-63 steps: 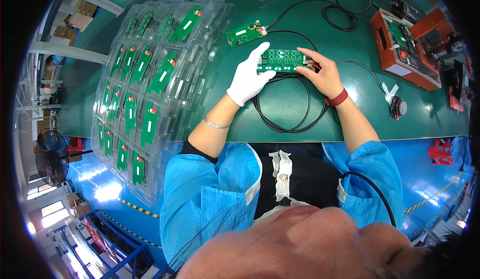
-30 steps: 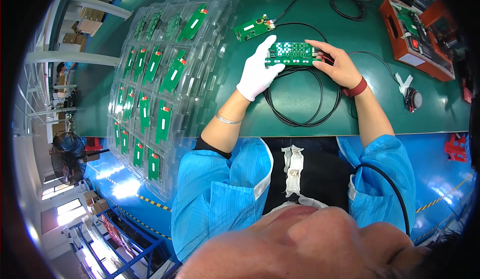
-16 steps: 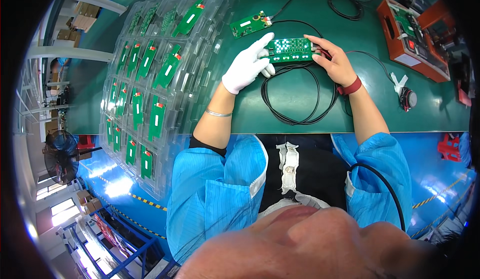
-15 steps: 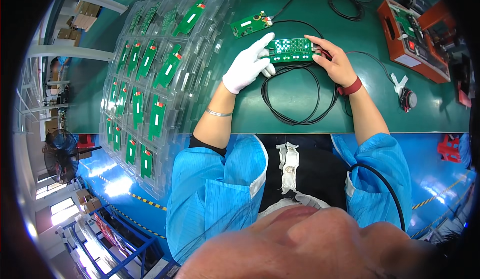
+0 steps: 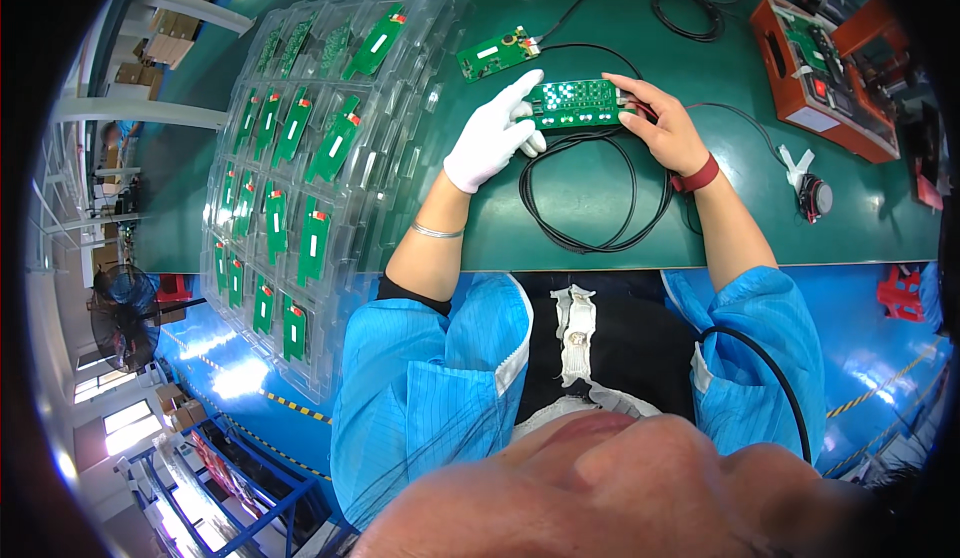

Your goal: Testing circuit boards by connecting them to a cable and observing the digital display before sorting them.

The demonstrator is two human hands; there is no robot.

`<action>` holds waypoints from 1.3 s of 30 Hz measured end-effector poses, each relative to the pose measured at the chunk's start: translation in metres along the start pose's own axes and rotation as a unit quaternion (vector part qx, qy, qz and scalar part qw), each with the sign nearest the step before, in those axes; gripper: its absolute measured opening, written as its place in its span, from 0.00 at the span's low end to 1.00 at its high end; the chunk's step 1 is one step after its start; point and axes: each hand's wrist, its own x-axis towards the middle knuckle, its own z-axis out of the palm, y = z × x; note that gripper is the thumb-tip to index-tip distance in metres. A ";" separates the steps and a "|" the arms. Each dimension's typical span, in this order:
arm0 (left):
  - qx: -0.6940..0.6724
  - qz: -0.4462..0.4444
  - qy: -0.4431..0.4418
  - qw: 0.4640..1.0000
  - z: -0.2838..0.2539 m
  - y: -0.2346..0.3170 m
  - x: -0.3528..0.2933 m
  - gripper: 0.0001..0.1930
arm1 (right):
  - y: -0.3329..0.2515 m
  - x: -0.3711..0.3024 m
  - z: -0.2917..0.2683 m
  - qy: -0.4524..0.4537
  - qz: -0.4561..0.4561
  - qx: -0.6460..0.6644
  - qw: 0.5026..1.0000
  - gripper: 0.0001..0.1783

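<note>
A green circuit board [image 5: 575,105] with rows of small white lights lies level between my two hands, at the table's far middle. My left hand [image 5: 492,136], in a white glove, grips its left end, index finger stretched along the upper corner. Bare and with a red wristband, my right hand [image 5: 668,130] pinches the right end between thumb and fingers, where red and black wires meet the board. Just beyond my left fingertips is a second green board [image 5: 498,54] with a black cable plugged into its right end.
A coiled black cable [image 5: 530,196] lies below the held board. Clear plastic trays [image 5: 385,108] of green boards fill the left side. At the right stand an orange box [image 5: 805,108] with electronics and a small round speaker [image 5: 816,196]. Another cable coil [image 5: 688,14] lies at the back.
The lit pattern on the held board differs: brightness now gathers at its left half, where before it spread across. Both hands keep their hold; the whole view has shifted slightly.
</note>
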 end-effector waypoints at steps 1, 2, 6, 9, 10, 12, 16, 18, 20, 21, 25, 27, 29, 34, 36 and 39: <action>0.002 0.000 0.002 1.000 0.000 0.000 -0.001 0.36 | -0.001 0.000 -0.001 -0.010 0.009 -0.006 1.000 0.31; 0.003 -0.001 0.004 1.000 0.000 0.001 -0.001 0.36 | -0.001 0.000 -0.002 -0.020 0.018 -0.012 1.000 0.31; -0.003 -0.001 0.012 1.000 0.001 0.001 -0.002 0.36 | 0.001 -0.001 -0.004 -0.033 0.030 -0.015 0.999 0.30; -0.013 -0.002 0.020 1.000 0.001 0.000 -0.002 0.35 | -0.001 -0.001 -0.003 -0.039 0.034 -0.011 0.999 0.31; -0.008 0.001 0.029 1.000 0.002 -0.001 -0.002 0.35 | -0.006 -0.001 -0.001 -0.032 0.028 -0.022 0.999 0.31; 0.002 0.008 0.045 0.999 0.004 -0.001 -0.001 0.34 | -0.016 -0.001 0.003 -0.017 0.017 -0.043 0.999 0.31; 0.011 0.008 0.054 0.998 0.009 -0.002 -0.002 0.34 | -0.016 0.000 0.008 0.023 -0.007 -0.115 0.993 0.32; 0.019 0.005 0.058 0.998 0.013 -0.002 -0.001 0.33 | -0.014 -0.001 0.008 0.054 -0.028 -0.174 0.983 0.33; 0.024 0.010 0.058 0.998 0.014 -0.002 -0.002 0.33 | -0.016 -0.001 0.010 0.060 -0.026 -0.187 0.980 0.33; 0.030 0.016 0.058 0.998 0.015 -0.002 -0.002 0.34 | -0.017 -0.002 0.010 0.067 -0.025 -0.199 0.977 0.33; 0.032 0.026 0.061 0.997 0.015 -0.004 -0.002 0.34 | -0.021 -0.001 0.013 0.079 -0.022 -0.232 0.969 0.32; 0.022 0.025 0.066 0.997 0.013 -0.006 -0.001 0.34 | -0.022 0.000 0.015 0.084 -0.025 -0.245 0.965 0.32; 0.017 0.025 0.068 0.997 0.013 -0.007 0.000 0.34 | -0.022 0.000 0.015 0.086 -0.027 -0.253 0.963 0.32; 0.038 0.023 0.052 0.998 0.014 -0.004 -0.001 0.34 | -0.023 0.000 0.014 0.092 -0.012 -0.264 0.960 0.31; 0.047 0.011 0.045 0.998 0.013 -0.003 -0.001 0.34 | -0.024 0.001 0.016 0.098 -0.010 -0.273 0.957 0.31; 0.055 -0.002 0.038 0.998 0.012 -0.002 -0.002 0.35 | -0.024 0.001 0.017 0.104 -0.007 -0.283 0.954 0.30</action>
